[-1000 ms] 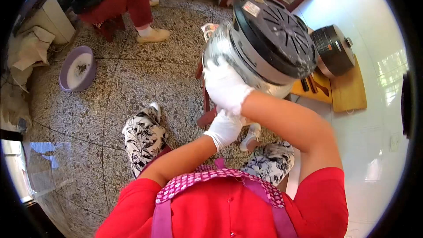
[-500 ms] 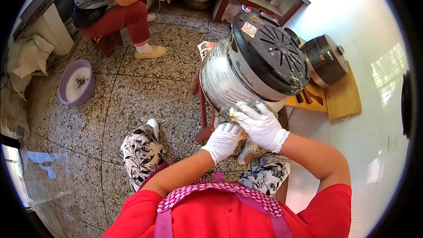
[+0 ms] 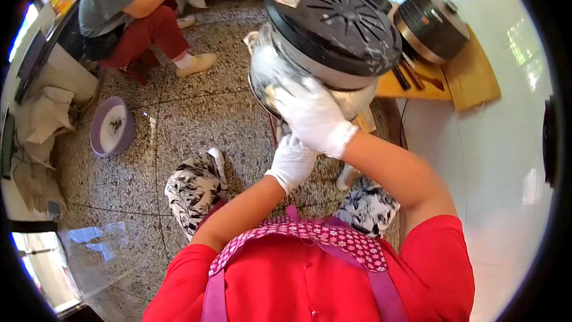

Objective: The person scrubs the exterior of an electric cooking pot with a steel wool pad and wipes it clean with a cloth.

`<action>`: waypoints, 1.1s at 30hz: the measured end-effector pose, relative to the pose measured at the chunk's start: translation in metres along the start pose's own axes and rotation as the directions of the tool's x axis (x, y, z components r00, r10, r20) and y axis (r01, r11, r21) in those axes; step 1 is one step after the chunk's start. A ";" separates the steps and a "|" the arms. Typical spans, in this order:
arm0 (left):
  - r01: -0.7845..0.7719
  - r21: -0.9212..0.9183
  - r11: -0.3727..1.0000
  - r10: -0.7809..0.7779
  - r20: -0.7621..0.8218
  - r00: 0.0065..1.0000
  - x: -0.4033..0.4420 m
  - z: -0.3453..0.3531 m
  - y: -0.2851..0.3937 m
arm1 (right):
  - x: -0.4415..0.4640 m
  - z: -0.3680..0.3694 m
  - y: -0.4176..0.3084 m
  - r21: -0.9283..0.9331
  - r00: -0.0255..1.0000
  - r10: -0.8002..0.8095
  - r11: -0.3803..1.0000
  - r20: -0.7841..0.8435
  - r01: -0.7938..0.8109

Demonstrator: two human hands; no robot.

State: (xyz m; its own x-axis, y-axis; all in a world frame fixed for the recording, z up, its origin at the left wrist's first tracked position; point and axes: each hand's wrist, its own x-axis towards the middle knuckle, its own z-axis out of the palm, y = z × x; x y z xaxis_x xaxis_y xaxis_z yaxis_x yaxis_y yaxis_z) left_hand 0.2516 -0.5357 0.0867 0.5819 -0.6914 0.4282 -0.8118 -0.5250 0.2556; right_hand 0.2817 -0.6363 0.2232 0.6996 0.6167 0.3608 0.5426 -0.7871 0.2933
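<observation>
A large round appliance with a black vented base [image 3: 336,21] and a soapy silver side [image 3: 268,62] stands tilted in front of me. My right hand [image 3: 313,110], in a white glove, presses against its silver side, with a pale bit of something at the fingers; most of what it holds is hidden under the palm. Just below, my left hand [image 3: 292,158], also gloved, is closed at the appliance's lower edge, and its fingertips are hidden behind my right hand.
A purple basin [image 3: 113,126] with suds stands on the floor at left. Another person [image 3: 128,15] sits on a low stool at upper left, holding a cloth. At right, a dark cooker [image 3: 430,27], knives and a wooden board [image 3: 471,77] rest on a surface.
My right hand has moved up and left from the appliance's lower edge onto its silver side, where the scrubbing pad seen earlier is now mostly covered. The view has shifted.
</observation>
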 end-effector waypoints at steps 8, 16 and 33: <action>0.029 -0.051 0.998 -0.033 -0.094 0.995 0.005 0.004 0.003 | -0.133 0.020 0.043 -0.028 0.991 0.080 0.997 0.107 -0.077; 0.159 -0.337 0.928 -0.142 0.074 0.987 -0.011 0.029 -0.012 | 0.005 0.130 -0.033 -0.034 0.994 0.110 0.993 -0.025 -0.111; 0.005 0.016 1.000 -0.005 0.003 1.000 0.004 -0.004 -0.001 | -0.098 0.043 0.018 0.365 0.424 0.747 0.636 -0.511 -0.680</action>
State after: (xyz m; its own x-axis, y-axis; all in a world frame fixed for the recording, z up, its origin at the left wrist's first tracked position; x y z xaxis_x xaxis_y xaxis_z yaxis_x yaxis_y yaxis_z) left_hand 0.2541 -0.5358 0.0918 0.5864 -0.6899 0.4245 -0.8078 -0.5368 0.2436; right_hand 0.2431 -0.7110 0.1553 0.4646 -0.3219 0.8249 0.0388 -0.9233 -0.3821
